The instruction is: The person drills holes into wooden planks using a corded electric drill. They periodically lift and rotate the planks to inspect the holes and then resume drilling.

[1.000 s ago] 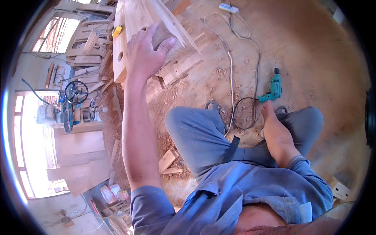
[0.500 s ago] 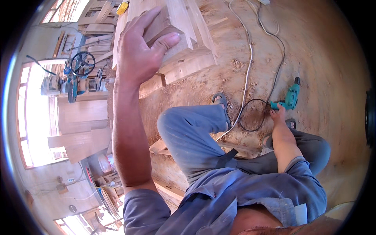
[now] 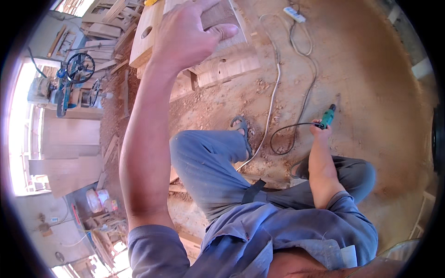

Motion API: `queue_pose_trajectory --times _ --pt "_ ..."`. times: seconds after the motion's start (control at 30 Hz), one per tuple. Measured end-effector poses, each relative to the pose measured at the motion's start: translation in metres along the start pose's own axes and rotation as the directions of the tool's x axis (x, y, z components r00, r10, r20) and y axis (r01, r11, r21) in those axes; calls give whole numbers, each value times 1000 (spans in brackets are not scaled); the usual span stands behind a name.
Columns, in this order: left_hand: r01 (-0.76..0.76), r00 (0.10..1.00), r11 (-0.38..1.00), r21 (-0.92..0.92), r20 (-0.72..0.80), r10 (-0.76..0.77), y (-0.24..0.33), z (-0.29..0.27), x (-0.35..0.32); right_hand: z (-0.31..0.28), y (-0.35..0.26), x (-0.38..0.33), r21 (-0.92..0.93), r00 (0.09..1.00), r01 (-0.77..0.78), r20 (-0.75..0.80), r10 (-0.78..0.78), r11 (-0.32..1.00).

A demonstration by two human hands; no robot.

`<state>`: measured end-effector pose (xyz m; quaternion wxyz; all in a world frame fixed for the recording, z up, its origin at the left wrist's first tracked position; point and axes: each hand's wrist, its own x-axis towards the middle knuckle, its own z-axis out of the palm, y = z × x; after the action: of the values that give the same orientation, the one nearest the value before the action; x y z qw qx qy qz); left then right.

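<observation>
My left hand is stretched out ahead, its fingers spread and resting on a pale wooden workpiece of stacked boards with round holes. Down at the floor, my right hand grips a green electric drill that rests on the sawdust-covered ground. The drill's black cord loops on the floor beside my sandalled foot.
A white cable runs to a power strip at the top. A blue machine with wheels stands at the left among wooden panels. Loose boards and offcuts lie behind the workpiece. Small buckets sit at lower left.
The view has tilted and drawn closer to the workpiece. My left hand stays on the boards. My right hand has reached the green drill and closed around it.
</observation>
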<state>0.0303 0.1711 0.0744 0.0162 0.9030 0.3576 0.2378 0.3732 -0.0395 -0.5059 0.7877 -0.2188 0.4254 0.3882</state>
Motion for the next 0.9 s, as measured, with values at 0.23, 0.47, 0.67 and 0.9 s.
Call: queue_pose_trajectory --times 0.23,0.47,0.67,0.9 --pt "26 999 997 69 37 -29 -1 -1 2 -6 18 -125 58 998 -22 67 18 998" --pt "-97 995 991 89 1 97 -28 -16 -21 -7 14 -243 34 925 -25 379 10 999" --pt "7 823 1000 -24 -567 -19 -24 14 -115 -21 -27 -334 -156 684 24 723 98 987" --pt "228 963 128 -965 204 -175 195 114 -200 -41 -5 -466 -290 489 498 872 12 818"
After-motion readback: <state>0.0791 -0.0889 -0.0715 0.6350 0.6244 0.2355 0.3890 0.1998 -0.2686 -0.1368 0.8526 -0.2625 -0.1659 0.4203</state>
